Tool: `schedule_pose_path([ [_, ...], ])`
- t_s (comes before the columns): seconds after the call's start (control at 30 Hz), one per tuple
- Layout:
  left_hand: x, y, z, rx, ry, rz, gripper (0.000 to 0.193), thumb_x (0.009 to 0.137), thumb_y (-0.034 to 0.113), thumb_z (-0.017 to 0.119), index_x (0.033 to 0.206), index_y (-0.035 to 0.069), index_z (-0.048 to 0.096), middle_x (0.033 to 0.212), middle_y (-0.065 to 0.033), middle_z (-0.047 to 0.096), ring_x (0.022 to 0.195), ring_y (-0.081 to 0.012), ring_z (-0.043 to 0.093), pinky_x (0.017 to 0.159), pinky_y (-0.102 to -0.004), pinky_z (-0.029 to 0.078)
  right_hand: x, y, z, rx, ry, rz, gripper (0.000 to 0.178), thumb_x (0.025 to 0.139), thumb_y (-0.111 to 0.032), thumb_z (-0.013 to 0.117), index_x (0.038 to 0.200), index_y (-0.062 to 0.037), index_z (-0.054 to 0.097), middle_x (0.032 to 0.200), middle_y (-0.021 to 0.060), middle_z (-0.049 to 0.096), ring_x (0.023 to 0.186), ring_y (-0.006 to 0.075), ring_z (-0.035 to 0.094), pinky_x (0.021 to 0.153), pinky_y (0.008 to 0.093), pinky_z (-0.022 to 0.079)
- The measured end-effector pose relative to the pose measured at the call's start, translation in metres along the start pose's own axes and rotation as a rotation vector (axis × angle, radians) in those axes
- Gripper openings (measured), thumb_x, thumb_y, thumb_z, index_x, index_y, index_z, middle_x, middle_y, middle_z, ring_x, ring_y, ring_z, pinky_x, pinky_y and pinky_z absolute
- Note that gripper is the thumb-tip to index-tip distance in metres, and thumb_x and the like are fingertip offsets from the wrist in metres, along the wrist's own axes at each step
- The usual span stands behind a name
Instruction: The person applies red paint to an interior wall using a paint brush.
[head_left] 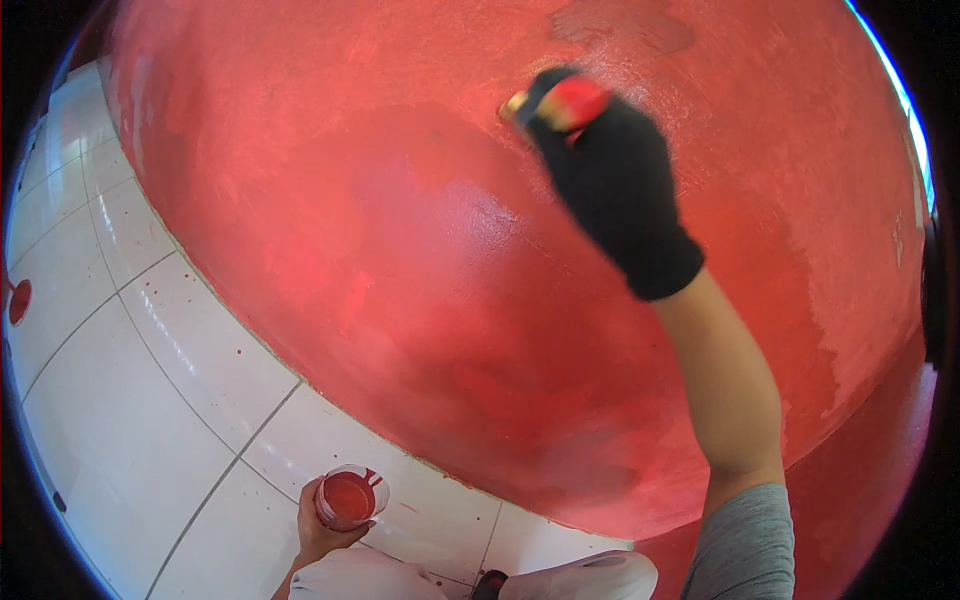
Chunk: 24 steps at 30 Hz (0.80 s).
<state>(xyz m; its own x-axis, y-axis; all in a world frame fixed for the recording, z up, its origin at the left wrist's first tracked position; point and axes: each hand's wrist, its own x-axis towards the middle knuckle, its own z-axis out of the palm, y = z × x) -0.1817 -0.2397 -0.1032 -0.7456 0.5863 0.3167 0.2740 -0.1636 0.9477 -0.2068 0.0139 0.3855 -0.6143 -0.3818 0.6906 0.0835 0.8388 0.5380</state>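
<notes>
My right hand [625, 175], in a black glove, is stretched far out over a red-painted wall [400, 270]. Its fingers are closed round a paintbrush [560, 106] with a tan and red handle, slightly blurred. The brush's pale tip lies at or very near the painted surface, which has wet, shiny patches and darker areas around it. Low down, my bare left hand [315, 530] grips a clear plastic cup [350, 498] of red paint, with smears along its rim.
White floor tiles [120, 430] run along the wall's lower left edge, dotted with red drips. A red round patch [19, 301] lies at the far left. My pale trousers [370, 578] and a dark shoe [489, 584] show at the bottom. Reddish floor [850, 480] lies at the lower right.
</notes>
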Motion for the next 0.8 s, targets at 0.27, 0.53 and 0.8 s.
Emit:
schedule_pose_path([
  [0.27,-0.002,-0.008,0.005,-0.039,0.128,-0.028,0.1,0.046,0.024,0.093,0.126,0.003,0.037,0.115,-0.0149,0.055,0.106,-0.0274,0.056,0.087,-0.037,0.049,0.029,0.06,-0.071,-0.47,0.302,0.008,0.025,0.088,-0.029,0.062,0.101,-0.0078,0.065,0.09,0.0116,0.068,0.085,0.0241,0.067,0.072,0.0316,0.049],
  [0.53,0.002,-0.008,0.001,0.045,0.066,0.043,0.101,0.046,0.025,0.093,0.126,0.002,0.036,0.114,-0.0168,0.054,0.102,-0.0288,0.058,0.085,-0.0374,0.05,0.03,-0.013,-0.023,-0.057,0.102,-0.019,0.019,0.084,-0.021,0.062,0.099,-0.0107,0.063,0.08,0.0119,0.061,0.073,0.0327,0.061,0.062,0.0405,0.048],
  [0.8,0.004,-0.015,0.0,0.09,0.112,0.11,0.101,0.046,0.025,0.093,0.127,0.002,0.037,0.115,-0.0154,0.053,0.102,-0.0289,0.058,0.084,-0.0377,0.05,0.045,-0.015,-0.013,-0.043,-0.008,-0.223,0.022,0.087,-0.028,0.058,0.084,-0.0069,0.064,0.07,0.0143,0.063,0.064,0.0334,0.061,0.059,0.0424,0.049],
])
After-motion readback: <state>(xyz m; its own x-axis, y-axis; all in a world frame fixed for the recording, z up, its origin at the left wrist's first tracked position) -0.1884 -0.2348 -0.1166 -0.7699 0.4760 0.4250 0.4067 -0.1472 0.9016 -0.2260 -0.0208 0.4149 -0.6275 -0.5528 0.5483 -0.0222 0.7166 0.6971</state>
